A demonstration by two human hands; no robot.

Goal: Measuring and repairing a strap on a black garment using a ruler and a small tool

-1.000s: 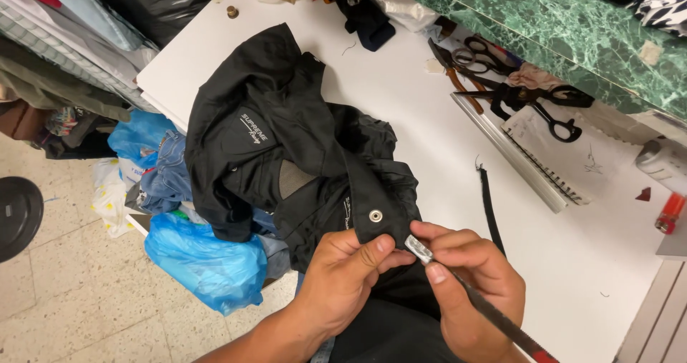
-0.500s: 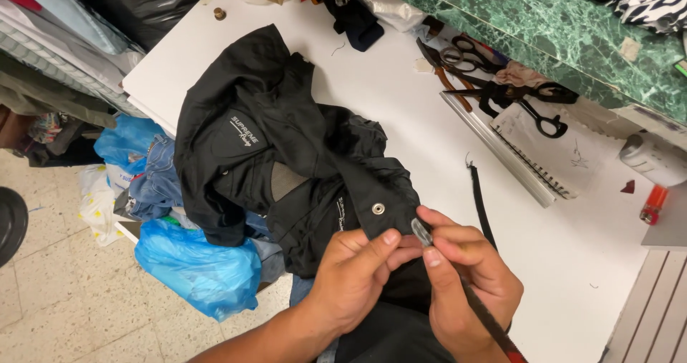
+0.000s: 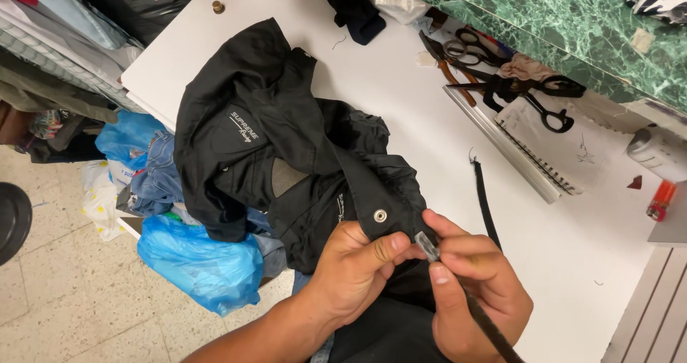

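My left hand (image 3: 358, 273) and my right hand (image 3: 476, 298) meet over the near edge of the white work table (image 3: 401, 98), both clenched around the same small piece. Between my left thumb and forefinger I pinch the hem of the black fabric jacket (image 3: 286, 155) just beside its round silver snap button (image 3: 380, 216), and my right thumb and forefinger grasp the small grey metal zipper slider (image 3: 427, 246) at the top of a black zipper tape (image 3: 490, 331), which runs down through my right palm and off the lower edge of view. The jacket lies crumpled across the left half of the table, its collar pointing toward the far edge and one sleeve drooping over the left edge above a blue plastic bag (image 3: 197, 263) on the tiled floor. Just beyond my right hand a loose narrow black strip (image 3: 483, 198) lies flat on the bare table, apart from the jacket. Toward the far right corner a long metal ruler (image 3: 501, 152) lies diagonally beside a spiral notebook (image 3: 554, 138), with several black-handled scissors (image 3: 533, 95) piled above them, against a green marbled wall (image 3: 572, 27). A small red object (image 3: 660, 200) sits near the right edge.
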